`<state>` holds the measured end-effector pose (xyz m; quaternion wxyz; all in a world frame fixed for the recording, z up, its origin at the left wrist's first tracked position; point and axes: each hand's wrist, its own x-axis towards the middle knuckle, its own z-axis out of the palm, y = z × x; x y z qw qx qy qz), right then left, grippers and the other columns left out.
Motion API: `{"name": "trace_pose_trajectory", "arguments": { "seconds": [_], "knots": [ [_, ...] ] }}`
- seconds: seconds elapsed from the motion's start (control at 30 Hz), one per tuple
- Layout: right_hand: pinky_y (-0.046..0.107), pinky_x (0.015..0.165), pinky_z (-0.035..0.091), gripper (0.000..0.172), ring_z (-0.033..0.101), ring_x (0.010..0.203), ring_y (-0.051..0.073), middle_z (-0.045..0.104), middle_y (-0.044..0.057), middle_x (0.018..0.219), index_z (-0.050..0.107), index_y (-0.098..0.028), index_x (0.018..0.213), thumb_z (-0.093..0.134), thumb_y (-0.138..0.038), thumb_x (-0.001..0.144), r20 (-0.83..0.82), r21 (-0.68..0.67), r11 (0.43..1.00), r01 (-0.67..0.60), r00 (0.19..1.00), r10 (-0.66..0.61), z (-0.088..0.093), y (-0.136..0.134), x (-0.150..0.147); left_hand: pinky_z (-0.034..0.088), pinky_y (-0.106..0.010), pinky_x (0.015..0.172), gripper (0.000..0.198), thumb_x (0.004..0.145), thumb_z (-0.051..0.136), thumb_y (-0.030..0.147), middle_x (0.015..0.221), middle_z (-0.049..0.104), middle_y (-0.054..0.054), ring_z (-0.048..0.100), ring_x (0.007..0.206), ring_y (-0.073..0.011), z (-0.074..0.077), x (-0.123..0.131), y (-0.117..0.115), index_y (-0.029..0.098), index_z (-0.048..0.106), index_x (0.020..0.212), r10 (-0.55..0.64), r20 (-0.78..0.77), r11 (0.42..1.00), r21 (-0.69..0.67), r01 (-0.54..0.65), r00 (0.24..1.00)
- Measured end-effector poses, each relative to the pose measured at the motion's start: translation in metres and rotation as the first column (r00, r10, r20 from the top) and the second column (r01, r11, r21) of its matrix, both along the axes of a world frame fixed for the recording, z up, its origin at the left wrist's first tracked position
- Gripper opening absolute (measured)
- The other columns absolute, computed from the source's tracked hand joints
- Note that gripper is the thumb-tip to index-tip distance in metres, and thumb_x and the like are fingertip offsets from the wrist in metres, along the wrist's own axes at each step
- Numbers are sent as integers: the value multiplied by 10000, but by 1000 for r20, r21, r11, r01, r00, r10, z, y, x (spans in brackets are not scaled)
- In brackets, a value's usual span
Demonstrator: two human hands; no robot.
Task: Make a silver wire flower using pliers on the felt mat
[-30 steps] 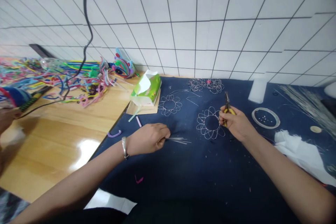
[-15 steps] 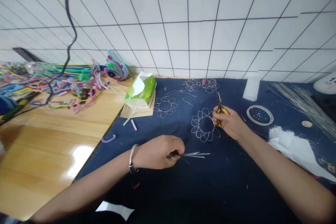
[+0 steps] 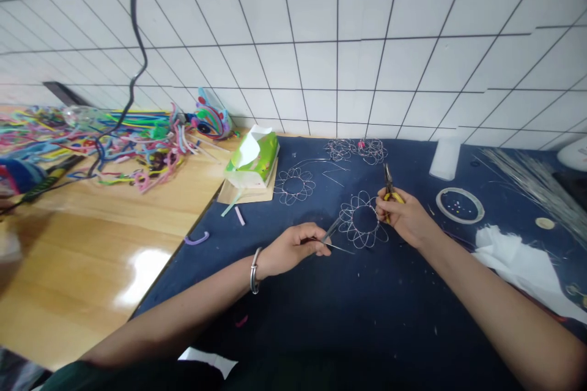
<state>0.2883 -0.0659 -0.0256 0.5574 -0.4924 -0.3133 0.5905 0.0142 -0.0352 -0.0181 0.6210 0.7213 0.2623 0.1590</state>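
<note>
My left hand (image 3: 298, 248) is closed on several short wires (image 3: 331, 231), which stick out past the fingertips toward the right, one of them apart from the rest. In my right hand (image 3: 398, 214) is a pair of pliers (image 3: 388, 178) with yellow handles, jaws pointing up. Just left of that hand lies a flower-shaped wire ring (image 3: 353, 235) with looped petals; whether the fingers touch it I cannot tell. A second wire flower (image 3: 295, 186) rests farther left on the dark blue cloth (image 3: 330, 317). Behind, two tangled wire pieces (image 3: 340, 149) sit near the wall.
A green tissue pack (image 3: 257, 159) stands on a brown pad at the cloth's left. On the right are a round dish (image 3: 460, 205) with beads, a crumpled white cloth (image 3: 509, 250) and a bundle of loose wires (image 3: 532, 180). Colourful pipe cleaners (image 3: 151, 146) cover the wooden table's back.
My left hand has turned and lifted slightly, and its wires now fan apart instead of lying together. The right hand keeps its place with the pliers. The whole view has shifted slightly.
</note>
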Motion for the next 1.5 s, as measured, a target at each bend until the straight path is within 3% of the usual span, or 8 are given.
{"name": "trace_pose_trajectory", "arguments": {
  "seconds": [0.27,0.5,0.77,0.9,1.07,1.2,1.37,1.5],
  "knots": [
    [261,584,413,297,494,638,92,511,-20,760,539,-219,900,701,-247,654,3,10,1000,-6,1000,6,-2,-1,0,427,-299,757,146,866,483,245,764,620,-55,567,745,-129,9,-14,-11,126,562,836,108,91,990,78,-115,990],
    [260,578,420,305,500,630,94,511,-25,746,540,-218,892,706,-264,641,12,23,1000,-8,1000,8,-4,1,0,432,-260,687,66,866,480,181,770,600,-34,567,714,-113,37,4,-22,145,515,823,290,416,957,-155,-247,862],
    [252,576,408,298,494,617,87,493,-36,715,539,-211,897,697,-243,646,8,20,1000,2,1000,-3,-5,-1,-1,473,-246,696,148,854,471,171,796,638,-57,607,713,-120,33,54,-64,119,602,898,-241,-53,970,-45,239,969],
    [258,583,408,307,498,622,91,507,-31,719,537,-209,904,694,-256,645,9,23,1000,-11,1000,11,-6,-2,0,460,-251,740,183,833,472,149,840,637,-50,586,818,-147,28,63,-81,144,611,952,-396,-246,832,313,459,885],
    [262,591,408,310,502,627,95,525,-25,737,537,-211,910,688,-244,641,5,39,999,-38,999,38,-6,-2,2,436,-352,747,207,832,490,279,929,604,-75,539,871,-217,37,56,-87,164,600,965,-352,-409,579,611,539,842],
    [261,589,401,280,497,622,94,523,-22,742,536,-210,904,671,-237,660,-2,66,996,-59,998,59,-4,-3,0,420,-342,817,268,813,541,366,988,585,-58,513,928,-195,39,56,-65,187,576,1009,-249,-240,681,645,346,938],
    [269,589,401,292,489,630,102,509,-18,740,531,-212,903,680,-238,652,-6,108,989,-101,995,102,2,-5,-5,441,-330,771,255,778,587,330,968,546,-73,516,884,-175,17,64,3,169,532,968,398,41,776,518,-360,917],
    [278,597,403,277,488,638,107,499,-17,744,520,-221,903,671,-252,673,9,123,985,-124,992,124,5,-6,-7,465,-281,676,283,827,489,403,839,576,-47,565,736,-134,2,71,33,155,521,959,353,10,922,165,-350,936]
  ]
}}
